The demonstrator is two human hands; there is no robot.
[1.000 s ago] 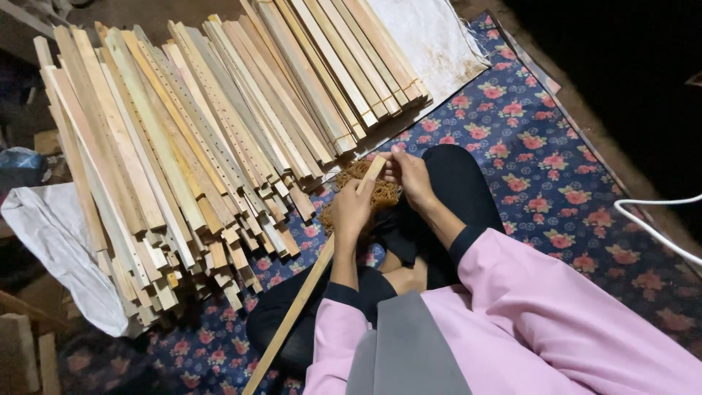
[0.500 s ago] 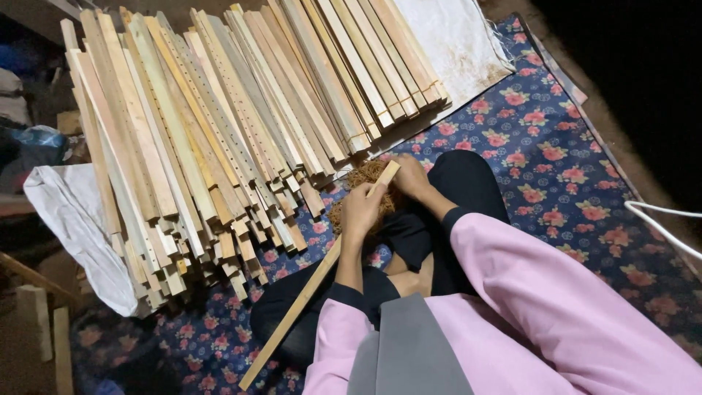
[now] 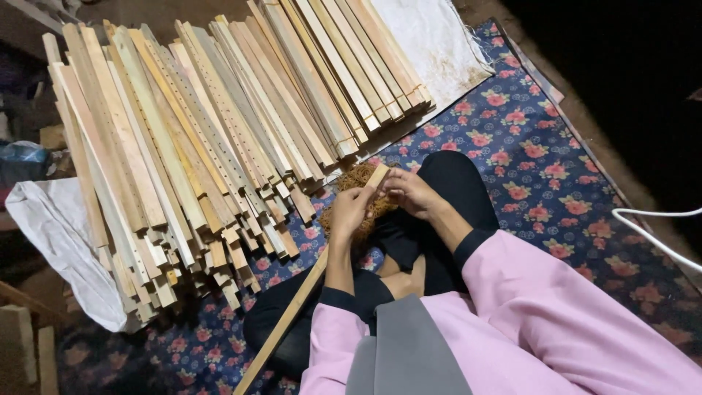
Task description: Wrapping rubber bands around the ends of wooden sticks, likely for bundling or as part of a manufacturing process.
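Wooden slat (image 3: 307, 292) slanting across the lap, upper end gripped by left hand (image 3: 349, 212) and right hand (image 3: 409, 192), fingers of both clamped on it beside a tan fibre tuft (image 3: 355, 179), above the floral mat (image 3: 541, 168), near the stacked slats (image 3: 219, 139).

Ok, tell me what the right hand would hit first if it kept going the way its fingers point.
The right hand points left, toward the wooden slat and the left hand gripping it. It already seems to touch the slat's top end, with the brown fibre bundle just behind; depth there is unclear.
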